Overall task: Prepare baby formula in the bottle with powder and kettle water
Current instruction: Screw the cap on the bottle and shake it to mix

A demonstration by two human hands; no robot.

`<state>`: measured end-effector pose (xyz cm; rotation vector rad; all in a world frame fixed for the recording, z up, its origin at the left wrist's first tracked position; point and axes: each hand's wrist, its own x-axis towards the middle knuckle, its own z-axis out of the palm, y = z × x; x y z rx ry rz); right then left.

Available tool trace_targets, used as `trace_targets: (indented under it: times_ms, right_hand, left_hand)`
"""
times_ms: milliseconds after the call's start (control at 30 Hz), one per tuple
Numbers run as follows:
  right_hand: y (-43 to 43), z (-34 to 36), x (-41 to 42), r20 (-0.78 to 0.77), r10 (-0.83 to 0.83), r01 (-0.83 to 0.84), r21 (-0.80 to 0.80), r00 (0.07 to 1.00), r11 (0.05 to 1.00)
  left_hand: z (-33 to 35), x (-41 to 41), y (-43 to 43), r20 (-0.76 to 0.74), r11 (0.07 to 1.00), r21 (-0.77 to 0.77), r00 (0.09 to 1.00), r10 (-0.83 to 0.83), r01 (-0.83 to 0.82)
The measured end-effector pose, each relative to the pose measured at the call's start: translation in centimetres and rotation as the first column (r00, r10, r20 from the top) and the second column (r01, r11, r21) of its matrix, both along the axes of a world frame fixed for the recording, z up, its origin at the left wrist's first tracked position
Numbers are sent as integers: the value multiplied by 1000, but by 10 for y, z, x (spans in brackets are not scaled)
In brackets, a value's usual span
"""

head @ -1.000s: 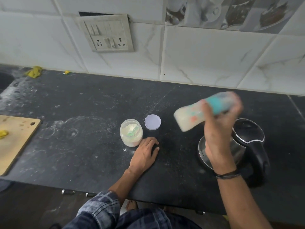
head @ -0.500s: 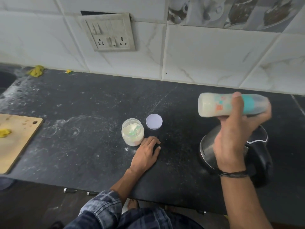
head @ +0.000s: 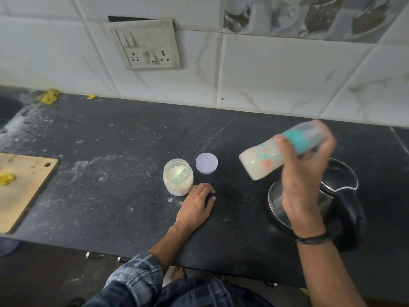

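Note:
My right hand [head: 304, 171] grips a baby bottle [head: 263, 159] with a teal collar and clear cap. The bottle is tilted, base down to the left, blurred by motion, and full of milky white liquid. It hangs in the air above the steel and black kettle [head: 340, 196] on the dark counter. My left hand [head: 195, 206] rests flat on the counter, fingers apart, holding nothing. Just beyond its fingertips stands the open jar of white powder [head: 178, 179] with a green scoop inside. The jar's pale lid [head: 207, 162] lies beside it to the right.
A wooden cutting board [head: 24, 189] with a yellow scrap lies at the counter's left edge. The black counter [head: 110, 140] is dusted with white powder. A switch and socket plate [head: 147, 44] sits on the tiled wall behind. The counter's front edge runs just below my left wrist.
My right hand has swung the bottle from level and far right back to a tilt with its base down-left, as in the earliest frame. My left hand has stayed put.

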<state>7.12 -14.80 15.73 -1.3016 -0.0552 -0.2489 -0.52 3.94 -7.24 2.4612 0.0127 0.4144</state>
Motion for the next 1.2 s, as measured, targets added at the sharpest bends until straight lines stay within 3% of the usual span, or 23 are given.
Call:
trace_targets:
  times_ms: [67,133,200,233,300,400,533,633,933,1033,1200]
  right_hand:
    - [-3,3,6,13,-159,154,167,987,974]
    - [-2,-1,10,24,-188,183,147,982,972]
    - [3,-15,9,36,0,5,-135,999,991]
    - [5,-25,7,-5,114,-111,-286,993,952]
    - [7,-47,1,-87,180,-200,-492,980,847]
    - [14,-72,-4,-106,147,-180,-657,983,732]
    - [22,-103,-2,-108,231,-222,-803,967,554]
    - [22,-123,-1,-94,280,-219,-860,955,461]
    - [25,-138,-7,-43,342,-157,-937,939,313]
    - [26,-137,-5,-89,347,-185,-949,934,256]
    - [26,-138,1,-187,319,-276,-925,929,262]
  left_hand:
    - [0,1,-1,-10,1000,2,1000,9,-9]
    - [0,0,0,-9,1000,7,1000,16,-16]
    - [-1,-1,0,-6,1000,6,1000,11,-10]
    - [0,-1,1,-4,1000,6,1000,8,-8]
    - [1,-1,1,-6,1000,3,1000,5,-5]
    - [1,0,0,-11,1000,5,1000,11,-11]
    - [0,-1,1,-20,1000,4,1000,10,-10]
    - [0,-1,1,-14,1000,3,1000,9,-9]
    - [2,-1,0,0,1000,-4,1000,10,-10]
    - [2,-1,0,-1,1000,4,1000,13,-13]
    - [2,-1,0,-6,1000,2,1000,7,-7]
